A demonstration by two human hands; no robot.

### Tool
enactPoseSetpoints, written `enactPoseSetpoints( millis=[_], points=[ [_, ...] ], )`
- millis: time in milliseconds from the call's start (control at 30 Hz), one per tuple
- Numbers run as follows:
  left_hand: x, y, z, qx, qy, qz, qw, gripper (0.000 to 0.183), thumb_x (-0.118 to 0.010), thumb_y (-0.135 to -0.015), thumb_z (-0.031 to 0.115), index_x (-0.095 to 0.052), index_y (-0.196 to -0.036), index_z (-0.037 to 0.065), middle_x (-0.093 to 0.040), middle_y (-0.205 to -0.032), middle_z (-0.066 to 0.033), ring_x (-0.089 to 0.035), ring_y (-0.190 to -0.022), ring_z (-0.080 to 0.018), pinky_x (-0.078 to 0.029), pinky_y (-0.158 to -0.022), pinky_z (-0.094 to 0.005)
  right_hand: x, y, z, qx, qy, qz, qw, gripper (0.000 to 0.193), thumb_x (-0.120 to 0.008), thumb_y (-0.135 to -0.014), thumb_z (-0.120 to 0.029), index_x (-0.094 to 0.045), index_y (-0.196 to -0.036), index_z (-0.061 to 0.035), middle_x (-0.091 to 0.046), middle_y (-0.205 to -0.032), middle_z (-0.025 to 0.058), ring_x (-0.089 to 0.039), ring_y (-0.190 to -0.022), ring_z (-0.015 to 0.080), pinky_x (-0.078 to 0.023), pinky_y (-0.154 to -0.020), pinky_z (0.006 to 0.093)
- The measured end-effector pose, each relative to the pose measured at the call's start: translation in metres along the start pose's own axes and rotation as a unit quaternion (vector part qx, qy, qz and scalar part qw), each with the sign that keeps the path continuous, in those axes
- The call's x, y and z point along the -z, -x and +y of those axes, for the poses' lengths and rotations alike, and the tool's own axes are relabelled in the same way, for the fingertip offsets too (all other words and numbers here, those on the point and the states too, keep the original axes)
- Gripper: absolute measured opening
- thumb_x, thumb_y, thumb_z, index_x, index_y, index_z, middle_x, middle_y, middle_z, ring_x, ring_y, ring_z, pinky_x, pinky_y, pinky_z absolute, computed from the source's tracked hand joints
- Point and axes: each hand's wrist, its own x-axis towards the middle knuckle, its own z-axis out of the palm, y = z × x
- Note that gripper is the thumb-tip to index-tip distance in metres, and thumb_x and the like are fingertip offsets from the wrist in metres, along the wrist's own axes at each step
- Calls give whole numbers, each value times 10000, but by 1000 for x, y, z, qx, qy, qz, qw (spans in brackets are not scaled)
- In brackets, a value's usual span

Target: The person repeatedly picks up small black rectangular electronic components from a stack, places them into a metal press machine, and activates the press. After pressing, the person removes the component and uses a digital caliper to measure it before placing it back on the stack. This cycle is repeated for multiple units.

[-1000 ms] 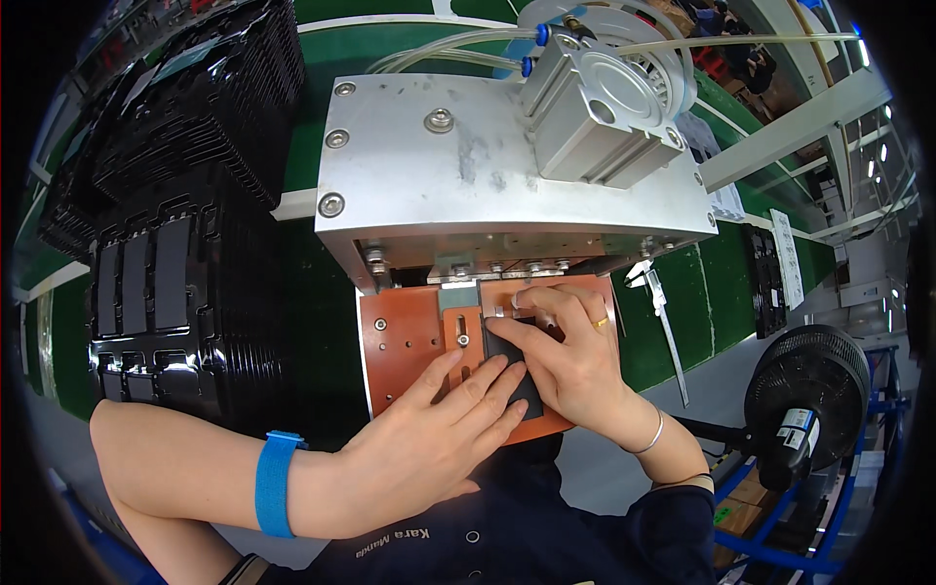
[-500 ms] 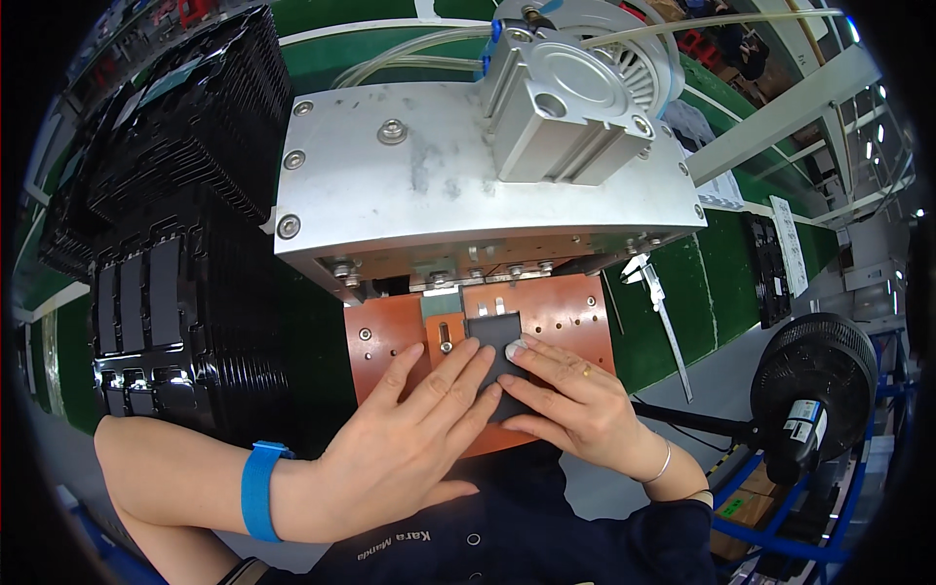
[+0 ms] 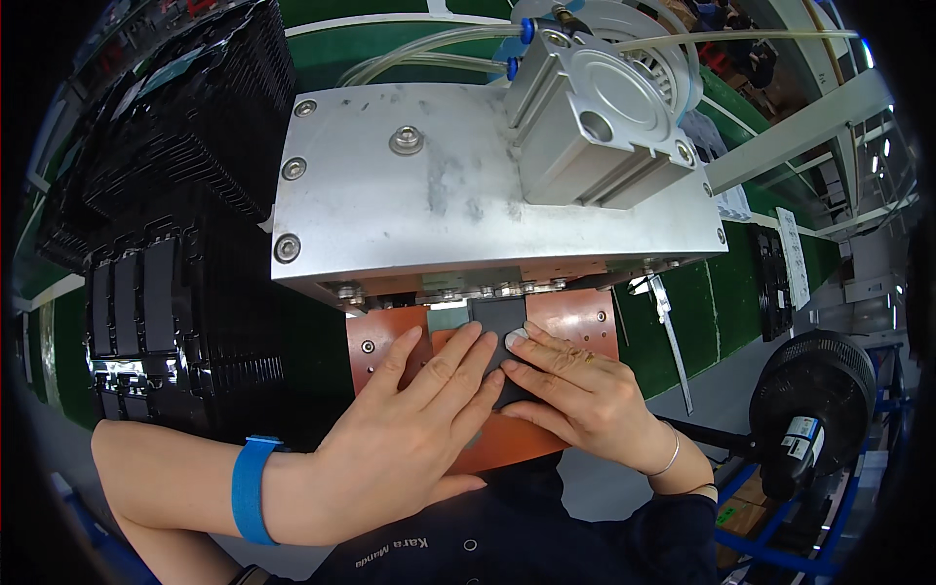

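A thin dark grey rectangular piece lies on the orange fixture plate, its far end at the front opening of a silver metal press. My left hand rests with fingers stretched out, its fingertips at the left side of the piece. From the right, my right hand lays its extended fingers on the piece's right side. A white cover sits on one right fingertip. The near part of the piece is partly hidden by my fingers.
Black plastic trays are stacked at the left. An air cylinder with clear hoses tops the press. On the green table at the right lies a caliper. A black fan stands at the lower right.
The dark grey piece has slid away from me, up to the press opening, covering slots seen earlier in the plate. Both hands stay on it. The view has shifted slightly.
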Motion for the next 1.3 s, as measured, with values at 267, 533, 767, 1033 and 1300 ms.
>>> enactPoseSetpoints(
  millis=[267, 533, 767, 1033, 1300],
  points=[
    [1, -1, -3, -6, 19, 14, 1000, 713, -666, -823, 526, -546, -1266, -19, -412, -1438, -237, -343, -1394, -352, -285, -1115, -530, 7, -3, -27, -117, -102, -63, 986, 428, -656, -863, -32, -564, -1280, -14, -498, -1399, 202, -467, -1325, 356, -465, -1036, 410],
    [2, -8, -1, -60, 18, 144, 988, 378, -672, -867, 371, -636, -1040, 37, -631, -1121, -143, -602, -1081, -264, -487, -881, -382, 20, -14, -4, -396, -578, 60, 711, 289, -620, -901, 6, -491, -1142, -86, -556, -1138, 49, -598, -1001, 127, -508, -831, 288],
    [10, 1, -12, 156, 394, 70, 903, 421, -650, -916, 432, -645, -935, 12, -690, -709, -115, -625, -546, -122, -475, -483, -284, 8, -5, -17, -315, -507, 73, 799, 311, -710, -822, 61, -478, -988, -62, -574, -890, 28, -625, -700, 72, -553, -600, 224],
    [52, 119, 5, 315, 430, 174, 828, 285, -638, -954, 213, -527, -775, 21, -609, -661, -8, -628, -646, -49, -501, -546, -226, 31, -25, -75, -41, -360, 128, 923, 149, -606, -887, 17, -568, -1030, 12, -638, -888, 85, -657, -848, 169, -546, -741, 280],
    [57, 210, -38, 481, 459, 210, 717, 232, -730, -877, 209, -639, -765, 28, -622, -608, -24, -626, -527, -81, -511, -508, -193, 85, -55, -124, 269, -460, 49, 844, 517, -570, -945, -512, -669, -726, -54, -635, -645, 2, -598, -529, 113, -397, -482, 195]
  ],
)
